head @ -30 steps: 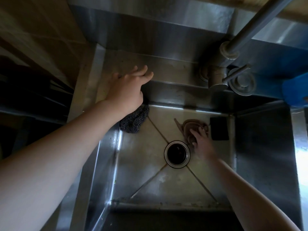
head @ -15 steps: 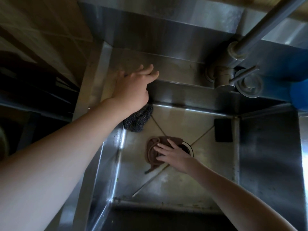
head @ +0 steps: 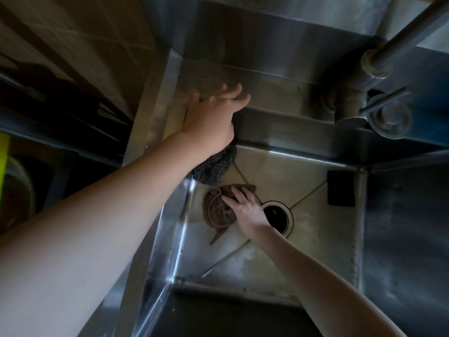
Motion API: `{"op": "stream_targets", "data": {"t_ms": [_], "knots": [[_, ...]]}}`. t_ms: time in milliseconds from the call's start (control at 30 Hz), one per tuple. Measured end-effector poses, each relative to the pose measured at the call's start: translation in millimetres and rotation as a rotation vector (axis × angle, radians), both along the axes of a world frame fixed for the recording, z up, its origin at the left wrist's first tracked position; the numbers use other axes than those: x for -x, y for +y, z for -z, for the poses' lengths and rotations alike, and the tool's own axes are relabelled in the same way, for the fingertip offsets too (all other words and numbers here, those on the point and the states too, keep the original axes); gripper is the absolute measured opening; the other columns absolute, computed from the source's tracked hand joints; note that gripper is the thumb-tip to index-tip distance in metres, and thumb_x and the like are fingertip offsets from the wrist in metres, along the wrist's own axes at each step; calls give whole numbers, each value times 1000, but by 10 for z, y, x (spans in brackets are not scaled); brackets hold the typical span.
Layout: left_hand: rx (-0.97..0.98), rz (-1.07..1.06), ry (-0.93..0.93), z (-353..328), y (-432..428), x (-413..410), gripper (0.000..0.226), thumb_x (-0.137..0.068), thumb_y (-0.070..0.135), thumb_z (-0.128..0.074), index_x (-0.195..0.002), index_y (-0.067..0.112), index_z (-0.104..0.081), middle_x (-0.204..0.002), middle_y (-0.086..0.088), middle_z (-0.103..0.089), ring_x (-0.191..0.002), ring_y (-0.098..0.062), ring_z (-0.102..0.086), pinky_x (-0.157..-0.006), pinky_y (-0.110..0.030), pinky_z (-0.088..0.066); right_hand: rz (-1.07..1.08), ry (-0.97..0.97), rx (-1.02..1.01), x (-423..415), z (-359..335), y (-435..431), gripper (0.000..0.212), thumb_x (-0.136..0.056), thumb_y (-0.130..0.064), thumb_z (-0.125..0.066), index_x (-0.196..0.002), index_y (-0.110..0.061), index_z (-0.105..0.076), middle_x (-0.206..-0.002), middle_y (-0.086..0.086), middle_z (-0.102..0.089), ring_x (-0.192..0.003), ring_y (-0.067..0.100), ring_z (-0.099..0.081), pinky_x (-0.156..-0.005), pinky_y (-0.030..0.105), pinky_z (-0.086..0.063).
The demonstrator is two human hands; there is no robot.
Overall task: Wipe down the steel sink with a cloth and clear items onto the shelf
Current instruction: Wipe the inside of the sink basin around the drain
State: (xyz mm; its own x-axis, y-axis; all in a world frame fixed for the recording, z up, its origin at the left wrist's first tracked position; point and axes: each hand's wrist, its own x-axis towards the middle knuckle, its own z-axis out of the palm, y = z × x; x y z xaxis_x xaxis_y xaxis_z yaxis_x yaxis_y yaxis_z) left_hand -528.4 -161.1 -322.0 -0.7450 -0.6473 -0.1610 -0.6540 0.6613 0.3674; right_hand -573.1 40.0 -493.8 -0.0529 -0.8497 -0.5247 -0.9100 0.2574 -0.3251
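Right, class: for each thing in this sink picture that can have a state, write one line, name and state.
left hand: open, resting on the back ledge of the sink.
right hand: open, fingers pressing the cloth.
cloth: crumpled, on the sink floor, left of the drain.
scourer: in the back left corner, partly hidden by the left hand.
drain: unplugged, partly hidden by the right hand.
black sponge: untouched, at the sink's back right.

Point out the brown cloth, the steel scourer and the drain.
brown cloth (head: 216, 212), head view, on its bunched folds
steel scourer (head: 215, 167), head view, on the middle of its visible mesh
drain (head: 279, 215), head view, on its dark opening
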Motion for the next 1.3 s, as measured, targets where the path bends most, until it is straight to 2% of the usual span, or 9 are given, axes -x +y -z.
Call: {"op": "stream_targets", "data": {"t_ms": [167,367,500,733,933,1100,1167,1233,1300], "knots": [[10,1,4,22,-5,1,71,-82,-3,-45,-142,32,-34,-156,8,-21,-143,-15,-18,-107,-47,-22,-64,-82,-14,-302,-14,-39,63,-87,0,-44,-144,-27,-37,-157,6,-17,-142,34,-12,-101,52,-43],[68,83,-90,84,47,-88,75,-85,6,-50,-148,30,-16,-159,3,-3,-145,-20,-5,-111,-55,-9,70,-69,30,-570,-9,333,53,-87,-26,-48,-140,-25,-42,-155,8,-24,-143,33,-18,-116,51,-13],[78,13,-52,51,82,-315,70,-87,11,-50,-146,34,-21,-159,2,-3,-145,-30,-5,-111,-56,-10,164,13,-41,-707,-20,304,58,-94,-35,-47,-147,-26,-24,-154,12,-17,-136,36,-23,-108,53,-28],[167,-24,-67,-73,474,-976,63,-82,15,-56,-141,28,-38,-156,-4,-21,-141,-32,-21,-108,-53,-17,175,47,-73,-911,-28,83,48,-92,-18,-51,-137,-23,-37,-143,14,-29,-127,36,-29,-93,45,-46],[146,-84,-105,-82,837,-1502,58,-83,14,-57,-139,21,-42,-153,-11,-28,-141,-31,-25,-105,-58,-21,-132,15,-79,-940,5,394,43,-96,-14,-38,-139,-22,-39,-151,10,-24,-139,36,-16,-105,52,-33],[128,-141,-35,-136,1036,-1768,52,-82,9,-60,-133,17,-52,-148,-11,-37,-137,-28,-34,-105,-58,-24,-357,-69,-212,-720,12,902,42,-97,-33,-41,-138,-30,-38,-156,-1,-17,-142,32,-19,-107,42,-30],[123,-154,-16,-154,1122,-1872,53,-81,9,-61,-133,17,-52,-147,-11,-39,-137,-27,-35,-105,-59,-23,-522,-37,-199,-535,29,1045,46,-97,-17,-43,-141,-26,-34,-158,5,-13,-145,34,-7,-109,49,-26],[114,-162,-1,-155,1205,-1970,55,-80,8,-62,-133,19,-51,-147,-9,-40,-136,-27,-35,-106,-59,-23,-498,25,-215,-388,63,1102,57,-95,-4,-40,-146,-28,-26,-160,6,-7,-146,33,0,-111,53,-23],[95,-175,4,-149,1274,-2051,57,-81,9,-62,-135,22,-48,-148,-6,-37,-138,-24,-32,-107,-58,-21,-315,75,-204,-351,100,1047,63,-95,-1,-37,-148,-31,-21,-160,2,-7,-146,31,-2,-110,49,-29]]}}
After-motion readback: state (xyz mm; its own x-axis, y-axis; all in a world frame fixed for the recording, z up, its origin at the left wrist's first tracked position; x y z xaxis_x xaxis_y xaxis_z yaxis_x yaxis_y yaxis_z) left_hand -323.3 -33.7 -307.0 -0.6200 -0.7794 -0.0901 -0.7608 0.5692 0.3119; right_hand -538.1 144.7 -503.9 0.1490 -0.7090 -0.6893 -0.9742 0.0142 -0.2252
